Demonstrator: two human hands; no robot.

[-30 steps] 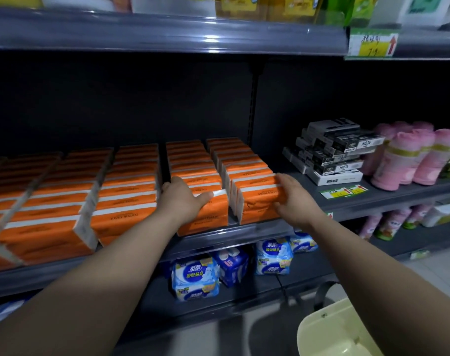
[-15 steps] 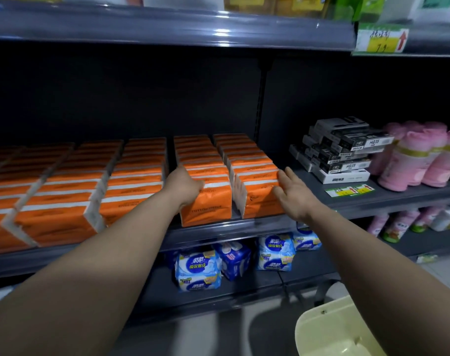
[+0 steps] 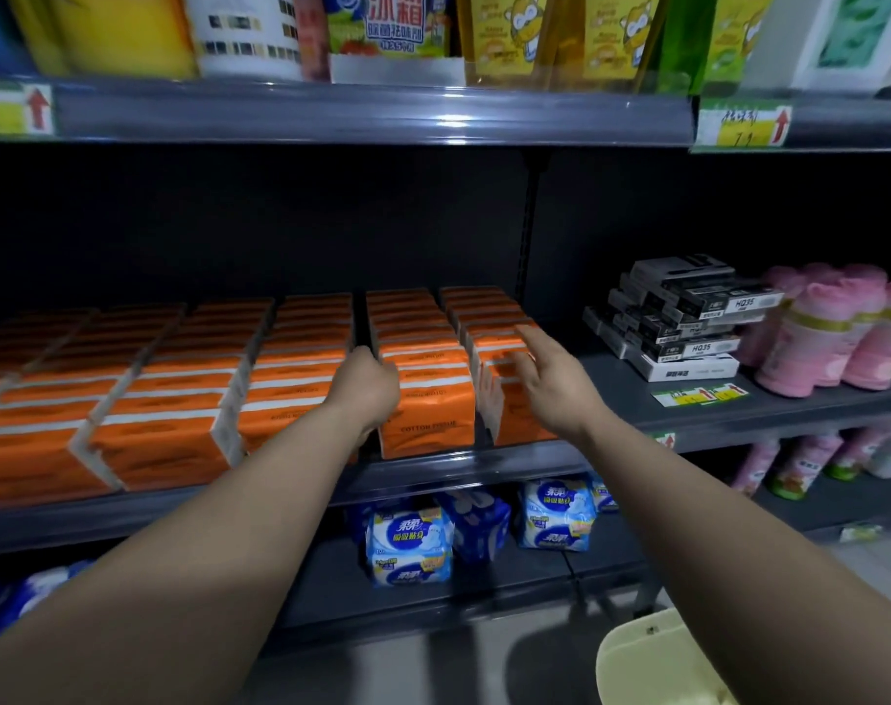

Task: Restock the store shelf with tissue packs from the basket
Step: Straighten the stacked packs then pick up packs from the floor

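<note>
Tissue packs (image 3: pixel 428 399): roughly seven rows; two hands (image 3: pixel 369 386) reach them.

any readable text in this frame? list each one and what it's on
"COTTON TISSUE": front orange tissue pack.
"HQ35": black-and-white boxes.
"冰箱": blue-lettered package on the top shelf.
Price tags, blue-and-white packs: too blurred to read.

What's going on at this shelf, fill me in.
A person is restocking orange tissue packs on the middle shelf. The left hand is curled against the side of a front pack; the right hand is open, fingers spread over the rightmost row, holding nothing. The rows look nearly full. The pale basket sits lower right.
</note>
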